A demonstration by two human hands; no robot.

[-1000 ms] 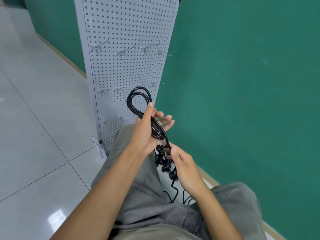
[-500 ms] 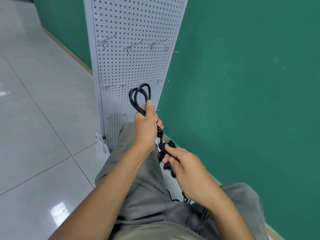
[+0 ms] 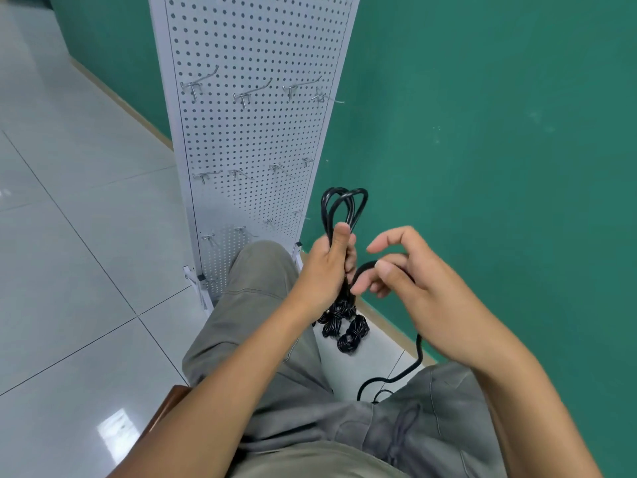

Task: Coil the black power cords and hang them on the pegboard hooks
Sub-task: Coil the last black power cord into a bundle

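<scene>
A: What stood furthest left?
B: The white perforated pegboard [image 3: 255, 132], its wire hooks [image 3: 251, 93] bare.
A: And the cord?
B: The left hand [image 3: 324, 267] gripped the glossy black cord [image 3: 343, 205] upright; loops rose above the thumb.
A: The right?
B: The right hand [image 3: 413, 288], just beside, fingers [image 3: 389, 270] loosely curled around the trailing strand.

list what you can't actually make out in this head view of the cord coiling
- Lower end of the coiled cord: hidden in the head view behind the left hand.
- How the right hand grips the loose cord end: its fingers cover the contact.
- Number of finished bundles on the floor: the left forearm overlaps them.
- Pegboard top: cut off by the frame edge.
</scene>
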